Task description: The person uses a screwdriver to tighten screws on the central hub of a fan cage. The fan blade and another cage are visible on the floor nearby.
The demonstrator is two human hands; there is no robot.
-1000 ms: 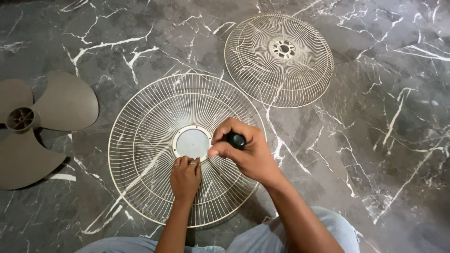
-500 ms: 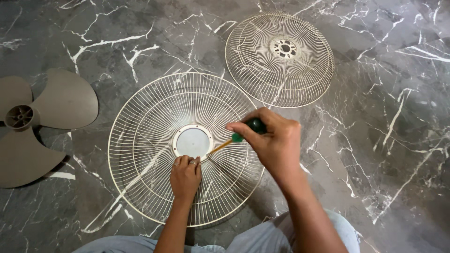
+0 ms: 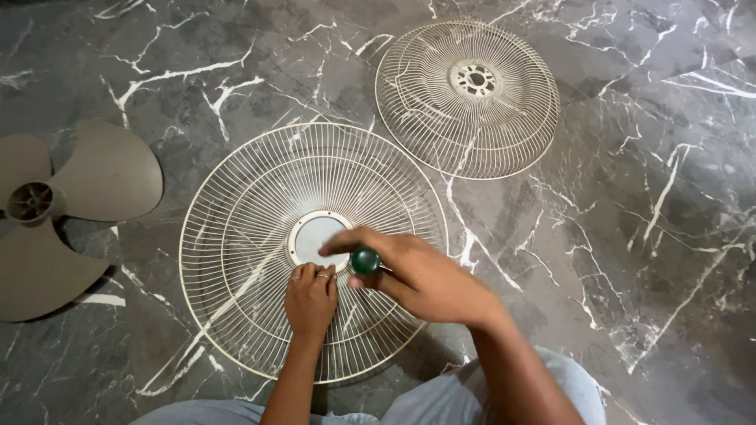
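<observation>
Fingers of the right hand (image 3: 425, 279) are clenched around a green-handled screwdriver (image 3: 365, 260), held over the round centre plate (image 3: 315, 234) of a cream wire fan guard (image 3: 236, 236) lying flat on the marble floor (image 3: 630, 236). The left hand (image 3: 311, 299) presses its curled fingers on the guard wires just below the plate, grasping nothing. A second guard (image 3: 468, 98) lies beyond, a grey fan blade (image 3: 71, 212) to the left.
</observation>
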